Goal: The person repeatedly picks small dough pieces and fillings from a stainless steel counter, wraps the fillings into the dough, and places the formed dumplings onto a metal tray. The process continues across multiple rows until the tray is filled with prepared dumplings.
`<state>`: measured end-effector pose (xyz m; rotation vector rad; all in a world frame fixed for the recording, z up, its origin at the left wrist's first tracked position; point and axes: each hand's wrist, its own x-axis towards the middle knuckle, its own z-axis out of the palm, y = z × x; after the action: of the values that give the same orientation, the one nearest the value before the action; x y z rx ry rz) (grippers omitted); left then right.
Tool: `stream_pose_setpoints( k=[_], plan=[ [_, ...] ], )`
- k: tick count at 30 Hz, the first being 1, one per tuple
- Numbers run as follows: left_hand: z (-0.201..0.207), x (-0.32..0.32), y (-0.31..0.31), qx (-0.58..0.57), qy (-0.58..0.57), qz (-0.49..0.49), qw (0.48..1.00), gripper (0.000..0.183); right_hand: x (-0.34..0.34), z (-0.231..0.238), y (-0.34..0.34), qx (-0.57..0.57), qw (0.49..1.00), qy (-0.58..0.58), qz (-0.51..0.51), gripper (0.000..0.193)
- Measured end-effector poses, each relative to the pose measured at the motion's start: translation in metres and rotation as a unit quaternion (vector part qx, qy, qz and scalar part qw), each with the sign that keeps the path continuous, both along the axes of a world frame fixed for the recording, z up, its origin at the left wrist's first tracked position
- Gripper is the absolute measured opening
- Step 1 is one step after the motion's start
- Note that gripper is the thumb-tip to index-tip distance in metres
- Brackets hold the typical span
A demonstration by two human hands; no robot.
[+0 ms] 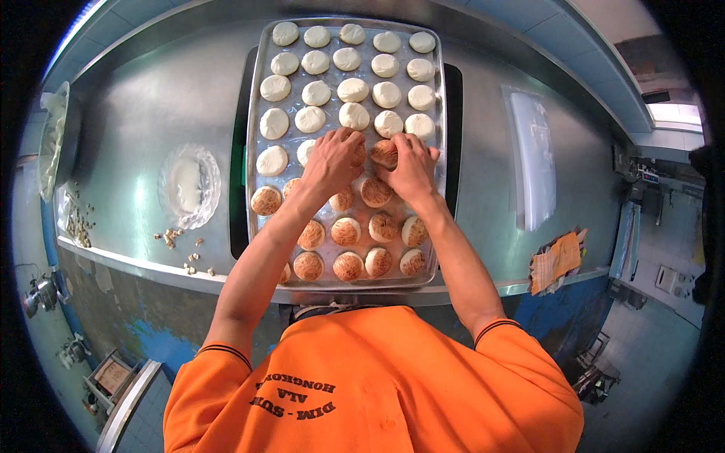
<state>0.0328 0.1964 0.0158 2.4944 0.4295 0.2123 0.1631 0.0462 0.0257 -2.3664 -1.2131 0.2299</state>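
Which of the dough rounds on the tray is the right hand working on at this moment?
The brown-streaked round under the right hand's fingertips, mid-tray, bordering the plain white rounds. It is the farthest streaked one visible.

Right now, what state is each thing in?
Metal baking tray: nearly full of buns.
Plain white buns: unmarked, far rows.
Brown-marked buns: near rows.
Left hand: pressing on a bun.
Right hand: pinching a marked bun.
Glass dish: holds white paste.

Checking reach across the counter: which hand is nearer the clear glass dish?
Left. The left hand is over the tray, right of the glass dish; the right hand lies farther right.
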Motion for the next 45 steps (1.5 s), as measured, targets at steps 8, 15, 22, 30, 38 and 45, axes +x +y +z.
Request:
stream_pose_setpoints(
  k=[8,15,22,30,38,45],
  plan=[
    [0.009,-0.014,0.002,-0.097,-0.001,0.036,0.995,0.058,-0.015,0.03,-0.007,0.025,0.999,-0.01,-0.024,0.04],
    [0.04,-0.096,0.01,-0.148,-0.159,0.132,0.967,0.04,-0.062,0.057,0.007,0.158,0.987,0.01,0.023,0.016],
    [0.041,-0.275,0.009,-0.166,-0.159,0.356,0.906,0.022,-0.2,0.053,0.072,0.138,0.952,0.179,0.205,0.009],
    [0.008,-0.438,0.047,-0.15,-0.08,0.538,0.826,0.026,-0.349,-0.003,0.148,0.026,0.908,0.166,0.385,0.013],
    [-0.001,-0.466,0.053,-0.1,-0.028,0.438,0.893,0.027,-0.393,-0.014,0.186,-0.001,0.918,0.113,0.381,0.016],
    [-0.009,-0.45,0.08,-0.049,-0.069,0.471,0.878,0.024,-0.398,-0.015,0.214,0.042,0.926,-0.158,0.34,0.017]
  ],
)
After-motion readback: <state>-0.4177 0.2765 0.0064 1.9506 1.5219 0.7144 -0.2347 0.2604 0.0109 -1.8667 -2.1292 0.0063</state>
